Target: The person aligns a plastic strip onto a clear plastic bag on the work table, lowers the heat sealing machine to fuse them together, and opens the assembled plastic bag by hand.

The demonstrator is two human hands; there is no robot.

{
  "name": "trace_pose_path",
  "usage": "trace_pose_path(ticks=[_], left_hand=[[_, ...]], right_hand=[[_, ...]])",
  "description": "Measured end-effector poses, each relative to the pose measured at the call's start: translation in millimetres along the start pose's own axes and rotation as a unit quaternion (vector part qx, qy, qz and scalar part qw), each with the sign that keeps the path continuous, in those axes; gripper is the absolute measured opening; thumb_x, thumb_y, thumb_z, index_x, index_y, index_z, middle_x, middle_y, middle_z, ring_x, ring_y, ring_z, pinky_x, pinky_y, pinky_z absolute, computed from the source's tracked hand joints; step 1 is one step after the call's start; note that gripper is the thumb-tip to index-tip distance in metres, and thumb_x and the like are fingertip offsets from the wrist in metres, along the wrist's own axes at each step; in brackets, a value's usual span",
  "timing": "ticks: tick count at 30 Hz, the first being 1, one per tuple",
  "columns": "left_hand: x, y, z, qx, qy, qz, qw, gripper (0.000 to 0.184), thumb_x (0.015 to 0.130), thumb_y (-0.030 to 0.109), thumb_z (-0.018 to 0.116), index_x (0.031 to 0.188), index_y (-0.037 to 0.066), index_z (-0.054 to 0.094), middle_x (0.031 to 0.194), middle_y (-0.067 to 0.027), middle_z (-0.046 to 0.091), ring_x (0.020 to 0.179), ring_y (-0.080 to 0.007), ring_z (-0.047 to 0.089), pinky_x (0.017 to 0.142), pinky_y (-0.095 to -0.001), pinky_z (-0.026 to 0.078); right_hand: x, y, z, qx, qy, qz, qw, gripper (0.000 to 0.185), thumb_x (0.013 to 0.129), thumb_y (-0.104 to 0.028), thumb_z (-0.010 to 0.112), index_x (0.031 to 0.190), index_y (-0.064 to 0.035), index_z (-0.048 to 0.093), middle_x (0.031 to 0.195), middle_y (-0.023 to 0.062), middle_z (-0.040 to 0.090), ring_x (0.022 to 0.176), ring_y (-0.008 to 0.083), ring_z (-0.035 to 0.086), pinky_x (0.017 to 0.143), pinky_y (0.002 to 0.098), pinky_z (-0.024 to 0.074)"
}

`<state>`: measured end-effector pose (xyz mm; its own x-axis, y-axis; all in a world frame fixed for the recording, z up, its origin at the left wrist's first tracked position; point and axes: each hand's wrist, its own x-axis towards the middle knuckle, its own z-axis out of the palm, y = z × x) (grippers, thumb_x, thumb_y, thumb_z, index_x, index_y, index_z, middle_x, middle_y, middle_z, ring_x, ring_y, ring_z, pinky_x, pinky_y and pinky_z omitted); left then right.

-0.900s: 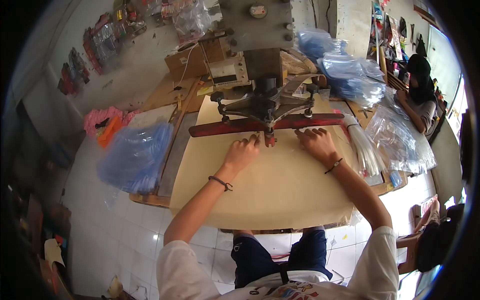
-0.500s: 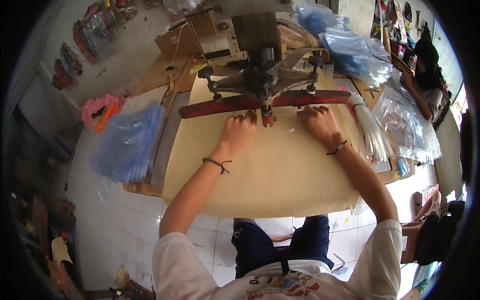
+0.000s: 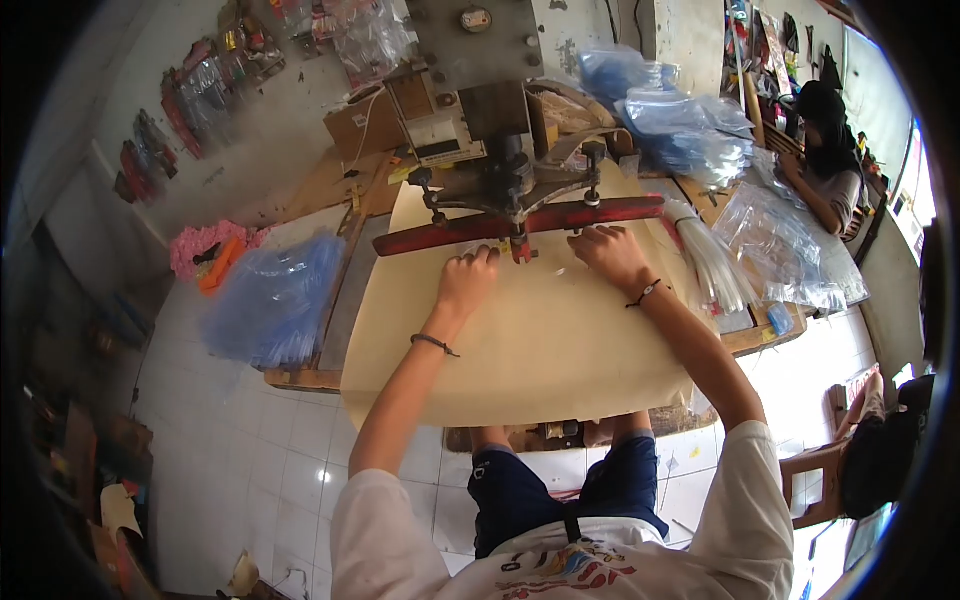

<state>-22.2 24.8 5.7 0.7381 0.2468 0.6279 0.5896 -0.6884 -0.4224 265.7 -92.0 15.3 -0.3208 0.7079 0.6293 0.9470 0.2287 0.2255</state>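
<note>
A press machine (image 3: 495, 112) holds a long red bar (image 3: 425, 238) across a tan sheet (image 3: 530, 350) that covers the worktable. My left hand (image 3: 467, 280) rests on the sheet just in front of the bar, left of centre, its fingers curled closed. To the right of centre, my right hand (image 3: 612, 258) is also curled close to the bar, fingertips pointing inward. Whatever the fingers pinch, if anything, is too small or too transparent to make out. Between the hands a small shiny spot shows on the sheet.
Bluish clear plastic sheets (image 3: 275, 300) lie at the left beside an orange tool (image 3: 220, 265). Translucent strips (image 3: 712, 262) and clear plastic bags (image 3: 770, 240) lie at the right. More plastic bags (image 3: 685, 120) are stacked behind. A co-worker (image 3: 830, 160) sits at the far right.
The camera view has shifted, showing more of the wall and machine top. Both hands stay near the red bar, a little farther back from it, fingers still curled.
</note>
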Motion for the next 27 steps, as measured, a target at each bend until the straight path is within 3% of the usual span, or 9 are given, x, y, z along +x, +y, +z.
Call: trace_pose_path(ticks=[7,10,13,22,25,27], left_hand=[[-1,-6,9,0.000,-0.014,-0.064,0.998,0.021,0.086,0.013,0.067,0.106,0.009,0.075,0.088,-0.0043,0.072,0.062,-0.0211,0.072,0.055,-0.0333,0.058],[-4,-6,6,-0.003,0.022,-0.081,0.997,0.008,0.083,0.011,0.066,0.089,0.010,0.071,0.084,-0.0034,0.070,0.063,-0.0198,0.072,0.053,-0.0332,0.057],[-10,-8,-8,-0.034,0.069,-0.114,0.990,0.004,0.084,0.012,0.068,0.085,0.011,0.072,0.082,-0.0024,0.069,0.062,-0.0203,0.071,0.055,-0.0355,0.057],[-34,21,-94,-0.009,0.016,-0.184,0.983,0.010,0.077,0.014,0.080,0.085,0.014,0.075,0.092,-0.0010,0.067,0.101,-0.0246,0.064,0.089,-0.0399,0.046],[-47,40,-116,0.017,0.062,-0.186,0.980,0.010,0.080,0.015,0.079,0.087,0.014,0.072,0.097,-0.0024,0.069,0.103,-0.0256,0.064,0.092,-0.0429,0.043],[-50,60,-135,0.004,0.026,-0.206,0.978,0.008,0.083,0.016,0.077,0.089,0.014,0.071,0.097,-0.0026,0.071,0.101,-0.0249,0.066,0.092,-0.0429,0.043]], right_hand=[[9,-12,6,-0.008,-0.005,0.028,1.000,0.008,0.092,-0.020,0.066,0.097,-0.0154,0.069,0.092,0.0017,0.067,0.080,0.0217,0.073,0.066,0.0383,0.0575],[15,-26,6,0.003,-0.012,0.047,0.999,0.006,0.092,-0.019,0.065,0.095,-0.0148,0.068,0.090,0.0015,0.067,0.079,0.0227,0.073,0.064,0.0383,0.0575],[15,-31,5,0.033,0.016,0.033,0.999,0.006,0.092,-0.019,0.065,0.095,-0.0140,0.067,0.090,0.0018,0.066,0.077,0.0234,0.073,0.063,0.0376,0.0573],[14,-38,-8,0.125,0.036,-0.007,0.991,0.007,0.093,-0.017,0.066,0.098,-0.0123,0.067,0.089,0.0029,0.065,0.087,0.0218,0.070,0.064,0.0382,0.0561],[15,-39,-10,0.161,0.029,-0.040,0.986,0.009,0.091,-0.015,0.066,0.099,-0.0114,0.068,0.091,0.0036,0.067,0.090,0.0236,0.070,0.068,0.0394,0.0568],[18,-39,-11,0.183,0.030,-0.059,0.981,0.011,0.090,-0.014,0.066,0.100,-0.0109,0.069,0.094,0.0040,0.069,0.091,0.0247,0.070,0.071,0.0401,0.0572]])
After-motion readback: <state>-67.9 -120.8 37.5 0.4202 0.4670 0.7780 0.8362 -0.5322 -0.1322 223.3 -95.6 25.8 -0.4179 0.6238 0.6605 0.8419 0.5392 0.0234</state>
